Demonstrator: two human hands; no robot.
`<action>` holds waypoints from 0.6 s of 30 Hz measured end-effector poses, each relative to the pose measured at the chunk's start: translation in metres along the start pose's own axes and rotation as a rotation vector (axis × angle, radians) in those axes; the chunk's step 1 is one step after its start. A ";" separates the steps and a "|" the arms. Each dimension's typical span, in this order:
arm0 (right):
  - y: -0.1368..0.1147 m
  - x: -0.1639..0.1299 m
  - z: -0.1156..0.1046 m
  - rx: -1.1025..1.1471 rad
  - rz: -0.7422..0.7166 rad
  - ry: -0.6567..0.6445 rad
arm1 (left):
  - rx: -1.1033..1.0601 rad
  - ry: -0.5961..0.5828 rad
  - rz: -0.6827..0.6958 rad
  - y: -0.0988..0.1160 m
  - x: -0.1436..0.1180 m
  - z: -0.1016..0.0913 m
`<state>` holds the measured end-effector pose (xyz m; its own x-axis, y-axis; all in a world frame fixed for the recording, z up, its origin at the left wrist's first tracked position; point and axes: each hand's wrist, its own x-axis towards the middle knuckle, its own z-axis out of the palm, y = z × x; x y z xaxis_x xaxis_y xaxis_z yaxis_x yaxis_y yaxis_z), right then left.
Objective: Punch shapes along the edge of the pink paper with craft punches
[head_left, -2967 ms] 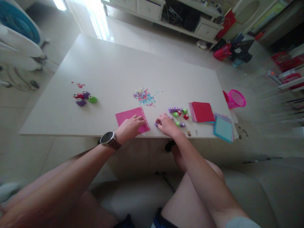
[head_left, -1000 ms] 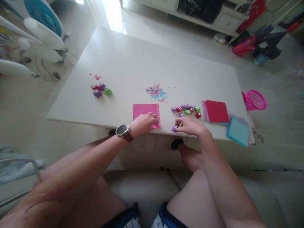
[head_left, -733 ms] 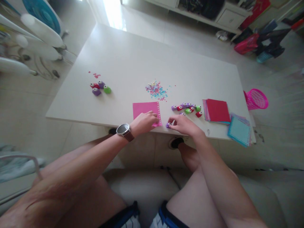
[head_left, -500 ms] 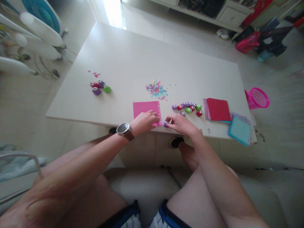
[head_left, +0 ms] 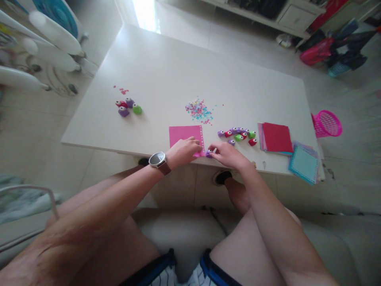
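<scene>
The left hand (head_left: 185,151) is lying flat, gripping nothing, over the near right part of the pink sheet (head_left: 178,133), probably steadying it on the white table (head_left: 149,59). The right hand (head_left: 228,154) is pinching a small purple punch (head_left: 208,153) at the sheet's near right corner, apparently lining it up with the row of holes (head_left: 202,136); the fingers are hiding whether paper is sitting inside

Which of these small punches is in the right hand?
The purple punch beside the holed edge of the pink sheet; the right hand grips it, while the others lie unheld.
</scene>
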<state>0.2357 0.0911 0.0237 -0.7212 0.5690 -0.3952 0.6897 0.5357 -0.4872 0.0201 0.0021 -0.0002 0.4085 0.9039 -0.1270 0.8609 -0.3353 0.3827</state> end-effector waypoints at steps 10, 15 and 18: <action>-0.001 0.000 -0.001 -0.006 -0.003 -0.003 | -0.009 0.008 0.000 -0.001 0.000 0.001; 0.000 0.000 0.000 -0.014 0.004 0.003 | -0.011 0.004 -0.003 0.001 0.000 -0.001; -0.001 0.000 0.000 -0.015 0.005 -0.003 | -0.014 -0.004 -0.010 0.001 0.000 -0.002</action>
<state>0.2351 0.0905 0.0242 -0.7178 0.5697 -0.4004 0.6943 0.5420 -0.4734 0.0206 0.0026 0.0016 0.4008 0.9062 -0.1346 0.8606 -0.3220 0.3945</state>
